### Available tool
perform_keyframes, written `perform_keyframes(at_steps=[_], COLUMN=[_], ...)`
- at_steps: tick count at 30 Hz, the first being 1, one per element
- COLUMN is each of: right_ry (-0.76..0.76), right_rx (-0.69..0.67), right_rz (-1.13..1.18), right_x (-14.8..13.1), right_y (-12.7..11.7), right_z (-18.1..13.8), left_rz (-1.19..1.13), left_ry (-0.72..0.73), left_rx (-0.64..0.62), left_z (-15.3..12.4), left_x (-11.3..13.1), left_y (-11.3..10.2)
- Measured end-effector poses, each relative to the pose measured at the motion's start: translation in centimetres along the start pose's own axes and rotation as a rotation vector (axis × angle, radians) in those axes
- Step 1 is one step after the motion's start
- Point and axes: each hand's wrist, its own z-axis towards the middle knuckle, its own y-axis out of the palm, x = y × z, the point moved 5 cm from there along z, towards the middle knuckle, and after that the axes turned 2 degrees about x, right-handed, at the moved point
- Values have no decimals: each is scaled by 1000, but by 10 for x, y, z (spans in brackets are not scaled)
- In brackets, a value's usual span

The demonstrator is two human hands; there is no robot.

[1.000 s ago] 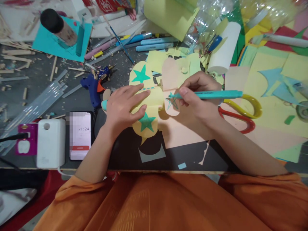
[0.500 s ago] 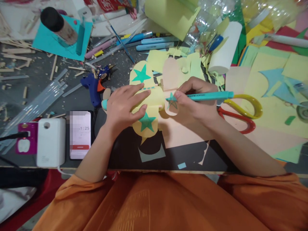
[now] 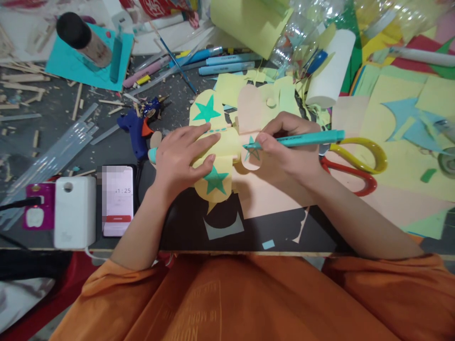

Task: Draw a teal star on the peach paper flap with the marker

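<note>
A yellow paper cutout [image 3: 227, 144] with two filled teal stars lies on the dark table [image 3: 185, 227], joined to a peach paper part [image 3: 250, 111]. My left hand [image 3: 179, 158] presses flat on the yellow cutout, fingers spread. My right hand [image 3: 289, 154] grips a teal marker [image 3: 305, 139], its tip on a half-coloured teal star [image 3: 252, 149] on the peach lobe.
A blue glue gun [image 3: 137, 130] and clear glue sticks [image 3: 53, 158] lie left. A phone [image 3: 118, 199] and a white charger [image 3: 74, 210] sit near the front edge. Yellow-and-red scissors [image 3: 359, 163], coloured paper sheets [image 3: 401, 142], a white roll [image 3: 330, 71] and several markers [image 3: 220, 61] crowd the right and back.
The marker tip has shifted slightly up and left over the small star, and more of the star is coloured. My left hand has stayed pressed on the yellow cutout.
</note>
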Motion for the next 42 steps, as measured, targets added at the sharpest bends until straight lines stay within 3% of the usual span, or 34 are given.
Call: perform_keyframes(at_steps=[8,13,27,31,35,42], right_ry=[-6,70,21,5,43,164], right_rx=[12,-31,-17,44,3,282], right_rz=[-1,-53,31,45,39,218], right_x=[1,6,4,5,7,9], right_y=[-1,0,0,-2,0,-23], right_z=[-1,-1,1,0,1,0], left_rz=[-29,-54,-40,-41,-50,-62], left_ry=[-26,-46,-39,-45,-40,-41], left_rx=[-17,-28,-19,-30,-21,2], left_z=[1,2,3,2,1,0], left_x=[0,1,1,1,1,0], left_y=[-1,-2,-3,-3,-3,-2])
